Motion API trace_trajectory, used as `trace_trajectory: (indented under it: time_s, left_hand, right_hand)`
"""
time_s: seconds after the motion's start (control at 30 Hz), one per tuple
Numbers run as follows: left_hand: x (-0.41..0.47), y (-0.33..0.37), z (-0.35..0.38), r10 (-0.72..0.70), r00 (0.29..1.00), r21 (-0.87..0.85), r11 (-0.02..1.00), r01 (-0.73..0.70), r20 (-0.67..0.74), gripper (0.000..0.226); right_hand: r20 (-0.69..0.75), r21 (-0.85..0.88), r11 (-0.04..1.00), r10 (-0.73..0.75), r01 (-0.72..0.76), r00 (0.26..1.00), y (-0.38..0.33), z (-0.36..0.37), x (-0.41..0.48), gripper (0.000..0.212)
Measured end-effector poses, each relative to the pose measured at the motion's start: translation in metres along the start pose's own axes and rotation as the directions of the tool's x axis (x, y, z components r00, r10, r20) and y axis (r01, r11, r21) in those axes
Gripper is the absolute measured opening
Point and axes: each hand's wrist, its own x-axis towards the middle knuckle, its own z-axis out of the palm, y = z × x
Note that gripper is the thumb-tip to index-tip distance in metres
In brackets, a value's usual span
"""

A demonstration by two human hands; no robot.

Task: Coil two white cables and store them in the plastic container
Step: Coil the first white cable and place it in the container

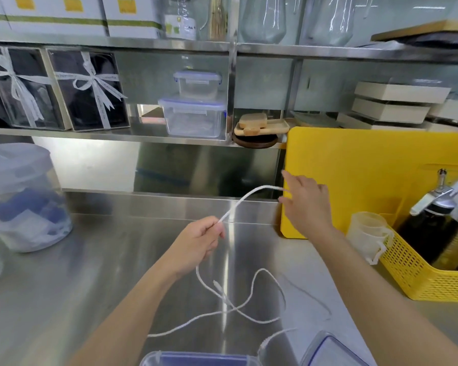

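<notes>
Now both hands are raised over the steel worktop [77, 273], each on the same white cable [238, 204]: the left hand [198, 244] is closed around it, pinching it between thumb and fingers, and from that pinch the cable arcs up and to the right to the right hand [307, 204], whose fingers are spread and only loosely catch the far end at the fingertips. That right hand sits in front of the yellow cutting board [376, 175], which stands upright against the back of the worktop. Below the left hand the cable drops down and lies in loose, crossing loops on the worktop, with a plug end visible among them; whether those loops belong to one cable or two I cannot tell. At the near edge of the worktop, just below the loops, lies the clear plastic container [196, 359] with a blue-trimmed rim, and to its right a matching lid [328, 350], both only partly in view. A yellow perforated basket [421, 276] holding dark bottles stands at the right of the cutting board, with a translucent cup [368, 233] between them
</notes>
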Motion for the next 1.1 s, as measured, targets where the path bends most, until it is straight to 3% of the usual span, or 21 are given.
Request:
trace_trajectory:
  time_s: [0.07, 0.1, 0.2, 0.3, 0.37, 0.47, 0.53, 0.63, 0.7, 0.73, 0.8, 0.9, 0.93, 1.0, 1.07, 1.1]
  left_hand:
    - [0.003, 0.010, 0.003, 0.058, 0.998, 0.024, 0.998, -0.057, -0.005, 0.029]
    - [0.004, 0.015, 0.004, 0.079, 0.997, 0.028, 0.996, -0.079, -0.001, 0.028]
    - [0.002, 0.022, 0.006, 0.073, 0.997, -0.043, 0.996, -0.072, 0.024, 0.028]
    - [-0.004, 0.016, -0.001, -0.007, 0.999, -0.120, 0.993, 0.013, 0.048, 0.034]
    - [-0.010, 0.008, -0.008, -0.082, 0.995, -0.151, 0.985, 0.089, 0.050, 0.039]
    - [-0.017, -0.002, -0.016, -0.120, 0.990, -0.199, 0.971, 0.134, 0.078, 0.042]
    - [-0.019, -0.002, -0.022, -0.100, 0.993, -0.317, 0.942, 0.114, 0.058, 0.042]
    - [-0.016, 0.004, -0.032, -0.095, 0.993, -0.574, 0.818, 0.042, -0.063, 0.043]
    - [-0.011, 0.008, -0.039, -0.114, 0.983, -0.645, 0.764, -0.006, -0.144, 0.046]
    - [-0.009, 0.008, -0.042, -0.122, 0.977, -0.648, 0.761, -0.023, -0.177, 0.046]
    - [-0.008, 0.006, -0.044, -0.139, 0.966, -0.628, 0.777, -0.031, -0.219, 0.043]
    - [-0.009, 0.002, -0.040, -0.178, 0.957, -0.582, 0.813, 0.012, -0.229, 0.041]
    - [-0.010, 0.001, -0.039, -0.180, 0.955, -0.579, 0.815, 0.012, -0.234, 0.040]
    - [-0.011, 0.001, -0.040, -0.159, 0.952, -0.609, 0.792, -0.034, -0.260, 0.038]
    - [-0.014, 0.003, -0.047, -0.136, 0.950, -0.663, 0.743, -0.090, -0.281, 0.035]
    - [-0.016, 0.004, -0.052, -0.128, 0.952, -0.692, 0.714, -0.106, -0.277, 0.033]
  right_hand:
    - [0.051, 0.105, 0.964, -0.252, 0.245, 0.966, -0.013, -0.001, -0.011, 0.060]
    - [0.053, 0.170, 0.921, -0.362, 0.349, 0.931, -0.021, -0.001, -0.016, 0.058]
    - [-0.101, 0.230, 0.832, -0.496, 0.505, 0.863, -0.039, -0.001, -0.020, 0.021]
    - [-0.167, 0.394, 0.867, -0.257, 0.304, 0.952, -0.035, -0.004, -0.010, 0.014]
    - [-0.185, 0.570, 0.813, -0.015, 0.120, 0.983, -0.024, -0.006, 0.000, 0.008]
    - [-0.230, 0.694, 0.719, 0.259, -0.028, 0.938, -0.010, -0.008, 0.011, 0.018]
    - [-0.216, 0.664, 0.742, 0.306, -0.090, 0.927, -0.001, -0.003, 0.013, 0.023]
    - [-0.010, 0.390, 0.909, 0.162, -0.145, 0.987, 0.004, 0.014, 0.000, 0.024]
    - [0.257, 0.128, 0.992, -0.032, -0.001, 0.966, -0.002, 0.026, -0.016, 0.019]
    - [0.386, 0.061, 0.992, -0.129, 0.115, 0.913, -0.009, 0.030, -0.025, 0.018]
    - [0.555, 0.085, 0.945, -0.308, 0.315, 0.773, -0.026, 0.034, -0.046, 0.021]
    - [0.592, 0.188, 0.841, -0.509, 0.507, 0.624, -0.058, 0.031, -0.064, 0.022]
    - [0.559, 0.219, 0.823, -0.546, 0.523, 0.624, -0.066, 0.028, -0.065, 0.018]
    - [0.448, 0.311, 0.856, -0.516, 0.414, 0.730, -0.076, 0.018, -0.061, 0.010]
    - [0.353, 0.507, 0.859, -0.283, 0.071, 0.892, -0.074, 0.009, -0.054, 0.014]
    - [0.346, 0.616, 0.778, -0.126, -0.124, 0.930, -0.069, 0.005, -0.050, 0.015]
